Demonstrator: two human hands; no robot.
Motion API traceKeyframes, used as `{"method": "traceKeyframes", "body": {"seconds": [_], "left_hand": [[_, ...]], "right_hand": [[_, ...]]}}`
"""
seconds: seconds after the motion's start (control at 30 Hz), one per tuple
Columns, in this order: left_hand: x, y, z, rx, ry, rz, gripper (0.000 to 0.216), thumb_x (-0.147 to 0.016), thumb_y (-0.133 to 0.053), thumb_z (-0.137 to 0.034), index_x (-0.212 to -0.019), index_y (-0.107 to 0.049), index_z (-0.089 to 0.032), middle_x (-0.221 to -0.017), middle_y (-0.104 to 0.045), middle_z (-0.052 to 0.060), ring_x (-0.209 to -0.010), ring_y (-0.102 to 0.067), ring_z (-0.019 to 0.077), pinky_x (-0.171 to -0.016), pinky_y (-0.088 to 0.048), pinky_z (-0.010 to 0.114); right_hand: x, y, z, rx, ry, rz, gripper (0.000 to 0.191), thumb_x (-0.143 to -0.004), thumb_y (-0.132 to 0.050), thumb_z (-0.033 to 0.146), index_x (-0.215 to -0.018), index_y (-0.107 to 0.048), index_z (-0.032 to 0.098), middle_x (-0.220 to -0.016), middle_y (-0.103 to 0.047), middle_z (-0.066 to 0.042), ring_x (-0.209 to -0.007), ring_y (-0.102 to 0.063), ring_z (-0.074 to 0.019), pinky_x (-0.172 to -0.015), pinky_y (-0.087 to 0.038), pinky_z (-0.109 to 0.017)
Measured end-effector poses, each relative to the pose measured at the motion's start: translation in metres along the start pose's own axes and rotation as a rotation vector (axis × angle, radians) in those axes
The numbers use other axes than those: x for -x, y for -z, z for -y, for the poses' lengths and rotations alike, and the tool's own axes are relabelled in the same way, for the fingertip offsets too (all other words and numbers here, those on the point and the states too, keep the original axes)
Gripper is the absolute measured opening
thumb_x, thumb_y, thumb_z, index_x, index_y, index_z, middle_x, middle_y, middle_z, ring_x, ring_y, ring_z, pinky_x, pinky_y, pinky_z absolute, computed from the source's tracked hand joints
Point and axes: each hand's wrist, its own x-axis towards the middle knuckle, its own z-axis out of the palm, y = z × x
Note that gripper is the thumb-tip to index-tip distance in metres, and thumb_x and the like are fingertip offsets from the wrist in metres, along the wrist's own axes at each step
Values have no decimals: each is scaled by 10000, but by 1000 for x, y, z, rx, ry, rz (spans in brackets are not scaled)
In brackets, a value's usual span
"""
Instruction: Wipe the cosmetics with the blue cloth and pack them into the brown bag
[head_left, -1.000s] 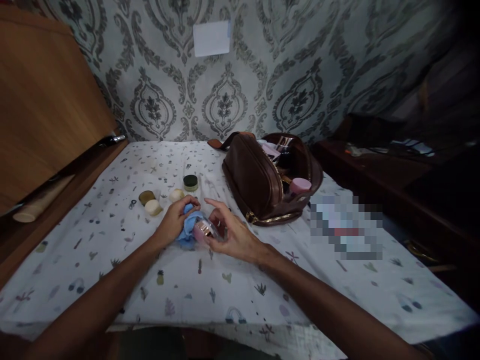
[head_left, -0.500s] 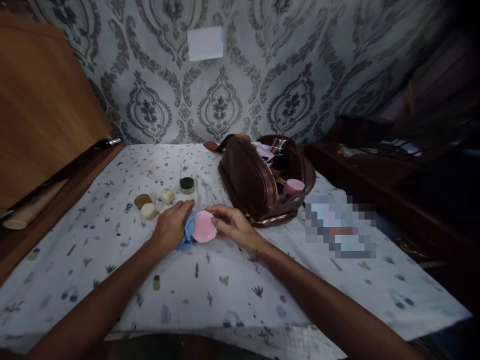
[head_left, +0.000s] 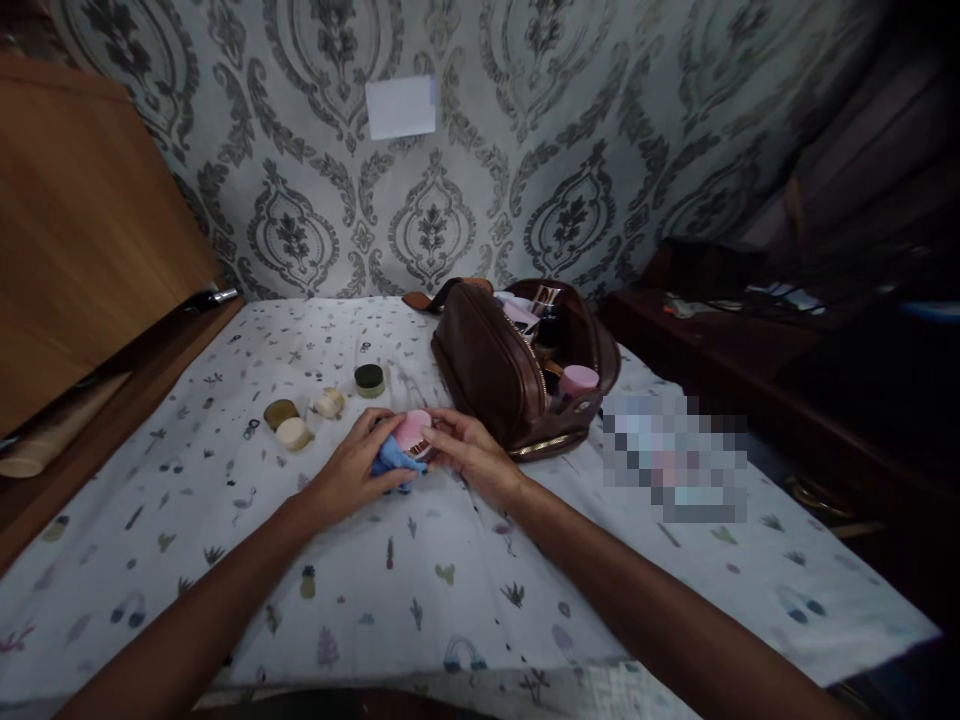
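Jar (head_left: 412,428) was in both hands, just off the bag (head_left: 487,365), on its near left side. Pink top faced up and leaned a bit, shiny metallic band below it. Right hand (head_left: 472,452) gripped the jar from the bag side, thumb at the pink top, fingers behind. Left hand (head_left: 358,465) was closed on the cloth (head_left: 396,460), blue and bunched, pressed against the jar on the side away from the bag. Left fingertips were partly hidden behind jar and cloth, so can't tell their exact contact.

Bag was brown, zip open, strap (head_left: 421,299) trailing off its far left corner. In its open section: a pink lid (head_left: 579,378) near the front, a dark bottle (head_left: 551,325) farther back.

Left of bag, near it: green jar (head_left: 369,381), upright, dark lid. Farther left of bag: three small pieces, one gold (head_left: 280,414), one cream (head_left: 293,433) just beside it, one pale (head_left: 328,403) a little nearer the bag. Right of bag: a pixelated patch (head_left: 675,460), can't tell what it covered. Under the bag: printed tablecloth (head_left: 337,580). Behind and above the bag: patterned wall (head_left: 480,200) with a white card (head_left: 401,107) on it.
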Motion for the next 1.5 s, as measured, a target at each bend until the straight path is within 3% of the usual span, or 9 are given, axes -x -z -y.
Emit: {"method": "traceKeyframes", "body": {"seconds": [0.23, 0.6, 0.8, 1.07, 1.17, 1.33, 1.5], "left_hand": [[2, -2, 6, -133, -25, 44, 593, -888, -633, -359, -1437, -447, -232, -1393, -498, 120, -1299, -497, 283, -1107, -438, 424], [4, 19, 6, -217, -55, 142, 483, -920, -541, -219, -1399, -490, -246, -1409, -571, 82, -1284, -546, 247, -1085, -458, 429], [-2, 28, -1, -159, -11, -7, 320, -916, -449, -168, -1157, -652, -225, -1144, -732, 52, -1042, -678, 220, -932, -533, 381], [-5, 17, -8, 40, 124, -380, 213, -910, -493, -243, -1030, -664, -200, -1015, -710, 48, -958, -652, 212, -872, -498, 345], [-5, 9, -10, 153, 165, -442, 202, -923, -502, -282, -1023, -655, -198, -1001, -694, 45, -951, -641, 207, -861, -498, 337], [-7, 2, -8, 136, 63, -305, 263, -955, -460, -302, -1006, -691, -189, -1015, -704, 72, -978, -649, 222, -904, -503, 366], [-8, 19, -6, 97, -16, -44, 345, -975, -480, -376, -1208, -670, -207, -1228, -665, 106, -1138, -619, 244, -1009, -476, 384]], "right_hand": [[-3, 3, -9, 195, 111, 7, 711, -552, -911, 309, -1145, -531, 218, -1021, -631, 0, -928, -638, -160, -869, -522, -309], [-4, 4, -11, 347, 136, -28, 633, -575, -887, 373, -1090, -553, 220, -957, -658, -4, -860, -651, -179, -794, -530, -314], [-2, 2, -8, 445, 158, -29, 645, -583, -868, 362, -1121, -546, 213, -959, -648, -12, -875, -645, -195, -789, -528, -323], [5, 1, -11, 657, 350, 20, 663, -678, -839, 361, -1252, -531, 236, -1122, -619, -45, -999, -623, -219, -885, -520, -349], [7, 0, -10, 752, 439, 49, 644, -705, -825, 299, -1272, -528, 230, -1179, -602, -61, -1068, -605, -236, -951, -496, -373], [5, 2, -12, 743, 442, 23, 636, -704, -828, 314, -1253, -520, 222, -1145, -610, -52, -1045, -612, -226, -939, -494, -367], [2, 4, -16, 682, 355, -15, 606, -701, -825, 358, -1211, -528, 219, -1042, -635, -29, -937, -629, -202, -844, -515, -338]]}}
